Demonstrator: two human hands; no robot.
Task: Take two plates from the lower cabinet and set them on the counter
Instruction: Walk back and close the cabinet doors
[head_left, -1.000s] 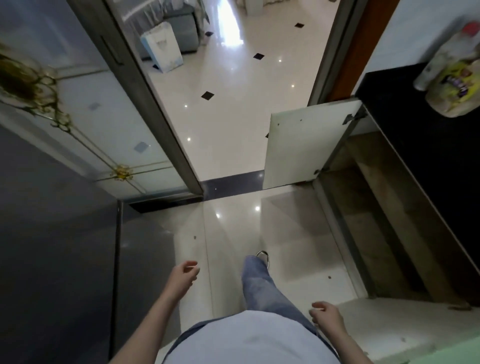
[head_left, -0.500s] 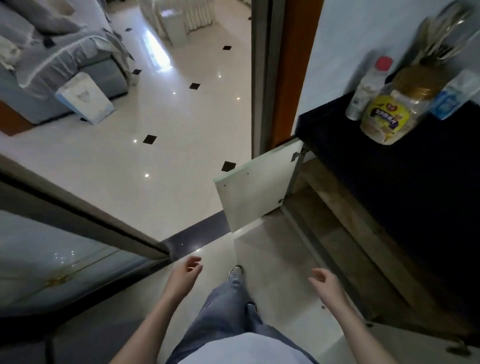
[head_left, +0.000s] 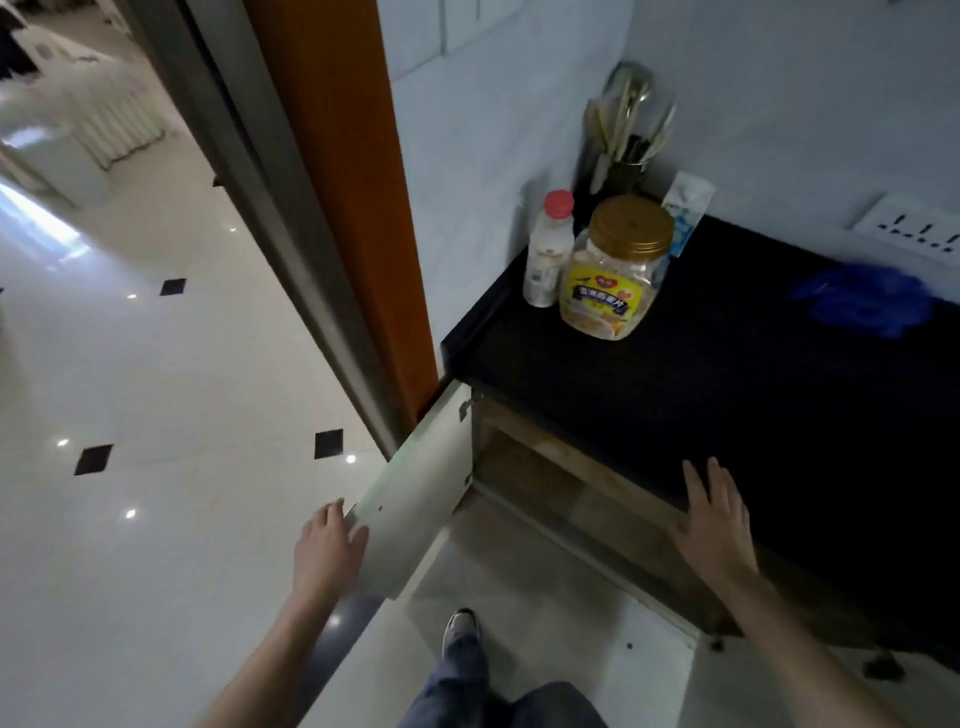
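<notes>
Barely begun: the left hand (head_left: 330, 545), fingers loose, touches the open cabinet door (head_left: 415, 499) at its edge, and the right hand (head_left: 714, 525) spreads flat on the counter (head_left: 675, 395) lip. Neither holds anything, and no plates show in the dim cabinet (head_left: 545, 483) between them.

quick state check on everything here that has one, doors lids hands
cabinet door: open, swung outward
lower cabinet: open, no plates visible inside
left hand: at the door's edge, grip unclear
right hand: flat on the counter edge, fingers straight
jar: upright, gold lid on
bottle: upright, red cap on
</notes>
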